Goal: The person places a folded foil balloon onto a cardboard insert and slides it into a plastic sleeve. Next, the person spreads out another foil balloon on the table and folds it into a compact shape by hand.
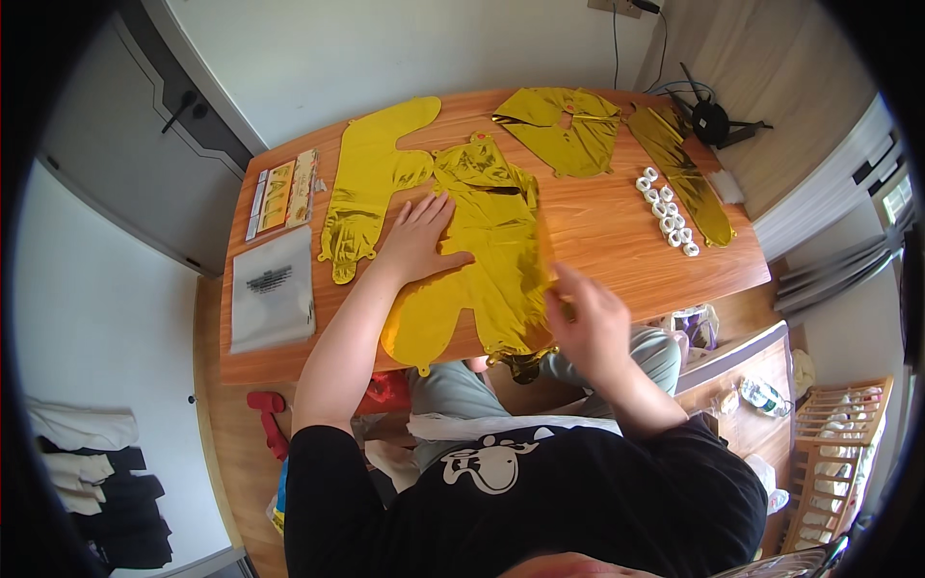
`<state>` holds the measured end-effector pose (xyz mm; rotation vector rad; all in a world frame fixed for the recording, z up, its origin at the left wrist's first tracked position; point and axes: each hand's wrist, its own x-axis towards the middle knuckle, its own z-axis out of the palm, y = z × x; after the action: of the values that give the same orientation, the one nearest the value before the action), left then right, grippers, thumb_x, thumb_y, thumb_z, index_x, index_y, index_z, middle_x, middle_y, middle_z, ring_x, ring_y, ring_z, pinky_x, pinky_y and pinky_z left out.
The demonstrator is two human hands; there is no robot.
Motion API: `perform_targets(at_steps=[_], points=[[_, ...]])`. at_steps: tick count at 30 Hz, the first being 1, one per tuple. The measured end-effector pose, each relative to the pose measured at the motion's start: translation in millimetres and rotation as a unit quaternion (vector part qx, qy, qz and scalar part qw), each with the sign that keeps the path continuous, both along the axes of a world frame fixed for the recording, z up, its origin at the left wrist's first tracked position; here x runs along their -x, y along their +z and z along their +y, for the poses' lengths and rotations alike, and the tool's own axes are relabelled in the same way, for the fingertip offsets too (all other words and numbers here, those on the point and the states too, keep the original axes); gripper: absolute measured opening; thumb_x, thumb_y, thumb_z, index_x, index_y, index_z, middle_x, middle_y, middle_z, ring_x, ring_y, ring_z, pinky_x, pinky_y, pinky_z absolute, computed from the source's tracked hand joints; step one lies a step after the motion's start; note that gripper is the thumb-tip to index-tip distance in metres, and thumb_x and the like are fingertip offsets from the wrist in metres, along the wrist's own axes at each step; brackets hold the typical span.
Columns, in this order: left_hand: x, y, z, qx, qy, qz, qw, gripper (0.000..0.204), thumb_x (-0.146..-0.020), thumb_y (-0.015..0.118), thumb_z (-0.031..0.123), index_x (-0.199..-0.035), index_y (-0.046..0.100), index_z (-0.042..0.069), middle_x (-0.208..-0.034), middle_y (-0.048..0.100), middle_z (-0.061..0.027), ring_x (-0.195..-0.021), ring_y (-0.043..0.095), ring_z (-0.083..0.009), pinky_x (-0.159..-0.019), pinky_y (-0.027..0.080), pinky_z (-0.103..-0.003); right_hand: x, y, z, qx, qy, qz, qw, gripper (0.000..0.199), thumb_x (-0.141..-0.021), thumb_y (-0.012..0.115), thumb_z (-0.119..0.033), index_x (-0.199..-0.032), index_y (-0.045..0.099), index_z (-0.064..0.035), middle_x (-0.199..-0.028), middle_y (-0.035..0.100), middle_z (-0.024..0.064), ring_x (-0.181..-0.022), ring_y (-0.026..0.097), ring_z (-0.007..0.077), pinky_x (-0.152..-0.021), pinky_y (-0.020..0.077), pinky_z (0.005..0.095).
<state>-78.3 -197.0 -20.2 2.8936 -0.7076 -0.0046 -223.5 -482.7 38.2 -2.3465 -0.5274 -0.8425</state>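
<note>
A flat, uninflated gold foil balloon (pixel 499 246) lies in front of me, its lower end reaching the table's near edge. My left hand (pixel 422 236) rests flat on its left part with the fingers spread. At its right edge, my right hand (pixel 590 323) is closed, seemingly pinching the foil; the fingers are slightly blurred. Another flat gold foil balloon (pixel 371 164) lies to the left of it. A folded gold foil balloon (pixel 568 144) sits toward the back, and a long narrow gold foil piece (pixel 686 173) lies at the far right.
Several small white ribbon rolls (pixel 667 214) are lined up on the right of the wooden table (pixel 617 255). A black router (pixel 711 122) with cables stands at the back right. On the left lie a printed card pack (pixel 281 196) and clear plastic bags (pixel 273 299).
</note>
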Motion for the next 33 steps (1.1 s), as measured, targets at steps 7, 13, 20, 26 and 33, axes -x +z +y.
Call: perform_targets(at_steps=[7, 13, 20, 26, 33], points=[[-2.8, -3.5, 0.8, 0.003, 0.003, -0.002, 1.000, 0.116, -0.082, 0.062, 0.082, -0.163, 0.029, 0.005, -0.171, 0.024, -0.0138, -0.160, 0.019, -0.0284, -0.130, 0.013, -0.050, -8.8, -18.7, 6.7, 0.030, 0.192, 0.152, 0.969, 0.042, -0.085, 0.074, -0.004, -0.127, 0.065, -0.0052, -0.088, 0.074, 0.0081, -0.082, 0.070, 0.0295, -0.086, 0.0538, 0.0437], [-2.9, -6.5, 2.8, 0.012, 0.000, 0.006, 1.000, 0.117, -0.082, 0.060, 0.084, -0.163, 0.028, 0.006, -0.172, 0.023, -0.0135, -0.160, 0.018, -0.0283, -0.130, 0.012, -0.050, -19.1, -20.5, -10.3, 0.042, 0.281, 0.315, 0.906, 0.044, -0.093, 0.072, -0.014, -0.134, 0.061, -0.0026, -0.097, 0.076, 0.0094, -0.092, 0.070, 0.0317, -0.105, 0.0466, 0.0460], [-4.1, -6.3, 2.1, 0.003, -0.001, 0.002, 1.000, 0.118, -0.082, 0.057, 0.086, -0.164, 0.027, 0.006, -0.172, 0.023, -0.0134, -0.160, 0.017, -0.0277, -0.130, 0.011, -0.049, -70.4, -21.8, -43.8, -0.143, 0.395, 0.462, 0.781, 0.041, -0.109, 0.056, -0.029, -0.136, 0.060, 0.0023, -0.121, 0.073, 0.0106, -0.121, 0.064, 0.0216, -0.104, 0.0496, 0.0377], [-5.6, -7.2, 2.0, -0.003, 0.001, 0.004, 1.000, 0.119, -0.082, 0.057, 0.086, -0.164, 0.026, 0.006, -0.172, 0.023, -0.0139, -0.160, 0.017, -0.0278, -0.130, 0.010, -0.049, -155.4, -32.2, -47.9, 0.124, 0.192, 0.178, 0.957, 0.041, -0.103, 0.060, -0.017, -0.140, 0.058, -0.0011, -0.143, 0.059, 0.0172, -0.131, 0.058, 0.0313, -0.110, 0.0469, 0.0417], [-3.1, -5.2, 2.6, 0.007, 0.001, 0.015, 1.000, 0.118, -0.083, 0.057, 0.086, -0.164, 0.026, 0.006, -0.172, 0.022, -0.0138, -0.160, 0.017, -0.0279, -0.130, 0.010, -0.048, -176.5, -47.1, -35.6, 0.217, 0.201, 0.166, 0.941, 0.046, -0.104, 0.058, -0.021, -0.147, 0.054, -0.0046, -0.155, 0.049, 0.0169, -0.144, 0.045, 0.0340, -0.121, 0.0337, 0.0484]])
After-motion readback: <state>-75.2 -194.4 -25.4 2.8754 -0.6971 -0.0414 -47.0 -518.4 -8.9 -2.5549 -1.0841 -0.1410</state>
